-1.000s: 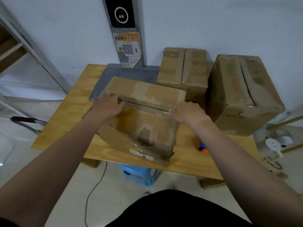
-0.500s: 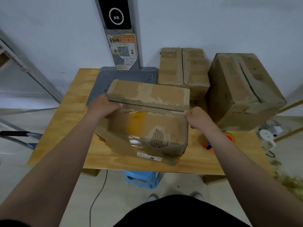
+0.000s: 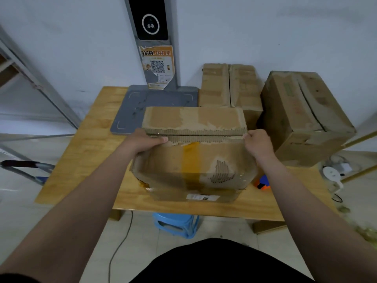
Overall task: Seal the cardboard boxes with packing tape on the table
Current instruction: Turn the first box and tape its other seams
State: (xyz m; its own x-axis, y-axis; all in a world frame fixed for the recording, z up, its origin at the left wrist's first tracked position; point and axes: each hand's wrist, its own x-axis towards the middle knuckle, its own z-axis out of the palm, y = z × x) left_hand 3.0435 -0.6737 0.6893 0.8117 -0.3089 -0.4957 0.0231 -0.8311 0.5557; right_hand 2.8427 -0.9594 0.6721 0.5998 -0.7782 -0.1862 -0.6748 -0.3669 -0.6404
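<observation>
The cardboard box (image 3: 193, 160) stands at the near middle of the wooden table (image 3: 85, 152), with its front face close to the near edge. It is a rectangular carton of worn brown corrugated board. Its two top flaps are folded down and meet in a seam across the top. Along the seam the outer paper is torn away and the ribbed fluting shows. A glossy yellowish tape strip (image 3: 190, 160) runs down the nearer panel. Beside it is a torn patch of bare fluting, and a white label (image 3: 202, 197) sits low on the front.

The left hand (image 3: 142, 142) grips the left end of the seam, with curled fingers and the thumb lying along the flap edge. The right hand (image 3: 257, 144) grips the right end, its fingers bent round the corner.

A flat grey plate (image 3: 140, 105) with rounded corners lies just behind the box. A grey post (image 3: 140, 48) rises from it and carries a black panel (image 3: 153, 19) and an orange printed sticker (image 3: 158, 66). Two more scuffed cartons stand on the table, the rear carton (image 3: 228, 86) and the right carton (image 3: 302, 111). An orange-and-blue object (image 3: 263, 182), partly hidden, lies at the box's right. A blue plastic stool (image 3: 175, 223) stands under the table.
</observation>
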